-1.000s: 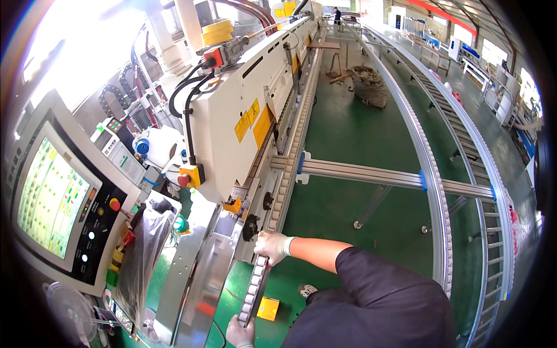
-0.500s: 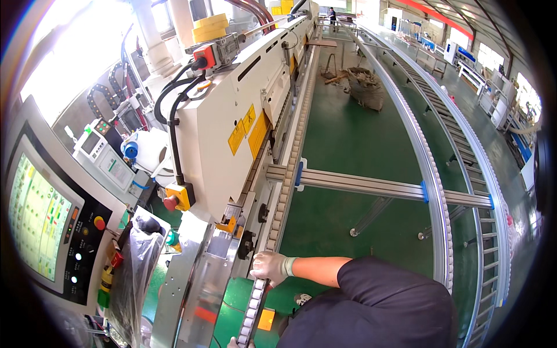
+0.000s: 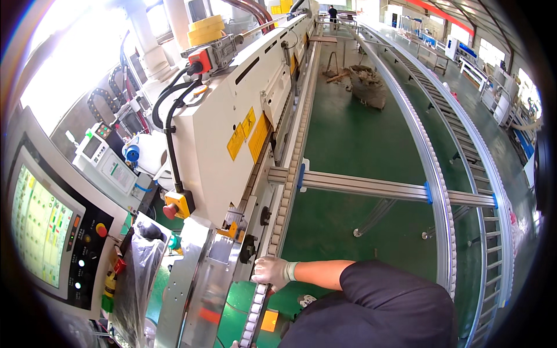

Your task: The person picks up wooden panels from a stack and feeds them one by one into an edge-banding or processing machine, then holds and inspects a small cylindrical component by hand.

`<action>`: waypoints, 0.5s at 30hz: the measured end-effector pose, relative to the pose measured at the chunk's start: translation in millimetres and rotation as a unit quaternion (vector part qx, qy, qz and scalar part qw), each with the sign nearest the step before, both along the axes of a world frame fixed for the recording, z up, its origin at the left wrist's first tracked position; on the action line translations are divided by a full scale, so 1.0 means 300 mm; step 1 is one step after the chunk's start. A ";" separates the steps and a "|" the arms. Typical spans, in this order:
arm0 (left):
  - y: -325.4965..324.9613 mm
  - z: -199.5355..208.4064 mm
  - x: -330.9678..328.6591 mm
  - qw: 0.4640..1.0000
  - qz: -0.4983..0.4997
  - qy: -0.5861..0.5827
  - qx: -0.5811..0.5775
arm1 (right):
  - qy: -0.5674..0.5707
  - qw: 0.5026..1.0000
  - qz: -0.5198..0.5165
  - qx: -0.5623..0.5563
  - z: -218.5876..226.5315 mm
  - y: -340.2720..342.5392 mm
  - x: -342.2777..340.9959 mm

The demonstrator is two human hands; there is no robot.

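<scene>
A roller rail (image 3: 253,316), narrow and lined with small white rollers, comes up from the lower edge beside the machine. My right hand (image 3: 272,272), in a pale glove, reaches in from the right and is closed over this rail. Its fingers wrap round the far side, and their tips are hidden. Only a sliver of my left hand (image 3: 235,344) shows at the lower edge, with bits of fingers at the sides of the same rail. A black knob (image 3: 249,248) sits on the machine just beyond my right hand.
A long cream machine (image 3: 203,139) stands on the left, with a red stop button (image 3: 170,211) on its near end. At far left is a control screen (image 3: 39,223). A metal crossbar (image 3: 365,184) spans to further roller tracks on the right. A sack (image 3: 368,87) lies beyond.
The whole view has shifted slightly, so things sit a little further right and lower. Both hands stay at the roller rail.
</scene>
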State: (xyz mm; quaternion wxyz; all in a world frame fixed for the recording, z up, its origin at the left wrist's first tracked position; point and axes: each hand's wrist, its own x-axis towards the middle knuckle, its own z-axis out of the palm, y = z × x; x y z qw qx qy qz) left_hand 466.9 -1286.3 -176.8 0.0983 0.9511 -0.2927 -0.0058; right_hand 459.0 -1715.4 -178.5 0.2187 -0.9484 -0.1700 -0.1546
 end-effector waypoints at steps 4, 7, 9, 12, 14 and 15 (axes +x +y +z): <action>-0.014 0.020 -0.009 1.000 0.007 0.000 -0.025 | 0.011 1.000 0.000 -0.001 0.006 0.005 0.000; -0.015 0.022 -0.008 1.000 0.015 0.003 -0.022 | 0.028 0.999 0.010 -0.027 -0.016 0.001 0.011; -0.025 0.047 -0.014 0.999 0.031 0.012 -0.016 | 0.015 0.999 0.010 -0.028 -0.024 0.005 0.015; -0.034 0.052 -0.010 0.999 0.033 0.021 -0.015 | 0.015 0.999 0.005 -0.033 -0.027 0.000 0.009; -0.037 0.051 -0.009 0.999 0.033 0.024 -0.020 | 0.016 1.000 -0.001 -0.025 -0.021 -0.002 0.005; -0.037 0.053 -0.010 0.999 0.036 0.025 -0.024 | 0.013 1.000 -0.004 -0.015 -0.014 0.003 0.002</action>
